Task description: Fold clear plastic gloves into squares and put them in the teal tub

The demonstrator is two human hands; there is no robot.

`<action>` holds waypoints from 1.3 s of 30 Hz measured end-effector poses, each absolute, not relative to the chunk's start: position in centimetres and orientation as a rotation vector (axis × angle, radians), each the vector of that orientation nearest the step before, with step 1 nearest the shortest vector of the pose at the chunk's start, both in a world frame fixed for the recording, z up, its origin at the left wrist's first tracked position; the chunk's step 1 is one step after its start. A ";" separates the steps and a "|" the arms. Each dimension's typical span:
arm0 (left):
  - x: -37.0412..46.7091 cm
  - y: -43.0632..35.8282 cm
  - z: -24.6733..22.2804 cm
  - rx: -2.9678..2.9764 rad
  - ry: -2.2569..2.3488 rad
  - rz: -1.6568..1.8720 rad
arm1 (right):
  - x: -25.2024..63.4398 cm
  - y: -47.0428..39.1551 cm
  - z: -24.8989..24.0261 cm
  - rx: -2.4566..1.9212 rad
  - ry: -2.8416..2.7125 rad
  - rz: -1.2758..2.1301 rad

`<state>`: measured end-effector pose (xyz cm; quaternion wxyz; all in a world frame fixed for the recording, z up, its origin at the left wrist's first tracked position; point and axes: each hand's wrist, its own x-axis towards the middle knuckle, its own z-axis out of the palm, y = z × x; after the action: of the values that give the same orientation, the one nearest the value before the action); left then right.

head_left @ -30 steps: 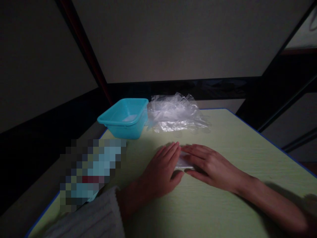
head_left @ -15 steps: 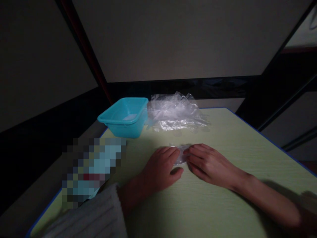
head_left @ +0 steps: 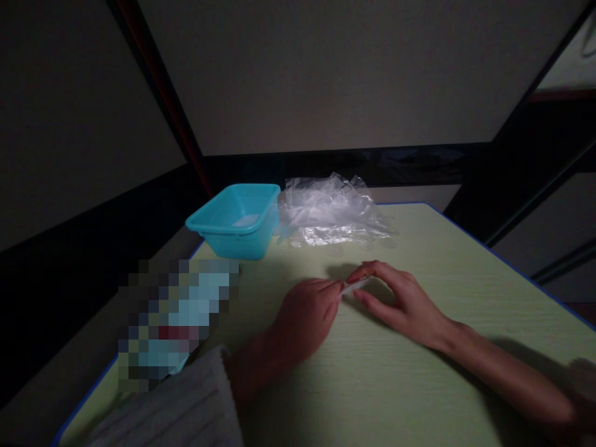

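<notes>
In the head view, my left hand [head_left: 310, 310] is closed in a pinch on the left end of a small clear plastic bag [head_left: 357, 285]. The bag is raised off the table and seen nearly edge-on, as a thin pale strip. My right hand [head_left: 400, 304] curves around its right part, fingertips and thumb on either side of the plastic with a gap behind them. The left fingers hide one end of the bag.
A turquoise plastic basin [head_left: 228, 239] stands at the back left, a white piece inside it. Beside it lies a heap of clear plastic bags [head_left: 330, 211]. A blurred-out, partly light-blue item [head_left: 186, 316] lies left on the blue-edged table [head_left: 372, 391].
The plastic bag, which lay flat between both hands, is now lifted and turned edge-on. My left fingers have closed on it, while my right fingers and thumb have spread around its other end.
</notes>
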<state>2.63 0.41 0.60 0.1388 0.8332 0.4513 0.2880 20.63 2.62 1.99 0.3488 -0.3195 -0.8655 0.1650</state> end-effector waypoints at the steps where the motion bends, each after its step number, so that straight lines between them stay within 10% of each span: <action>1: 2.7 0.3 0.8 2.318 1.316 0.863 | 20.6 2.7 1.9 -0.854 -2.183 0.471; 15: 3.2 0.0 1.4 0.831 0.870 0.930 | 19.2 3.1 1.7 -0.749 -1.416 1.354; 39: 2.1 0.7 3.0 1.388 1.226 1.022 | 19.7 2.6 2.4 -0.690 -1.841 1.530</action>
<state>2.09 0.68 2.98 0.4909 0.5717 0.5050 0.4209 19.71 2.65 2.42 0.3193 -0.2625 -0.7003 0.5820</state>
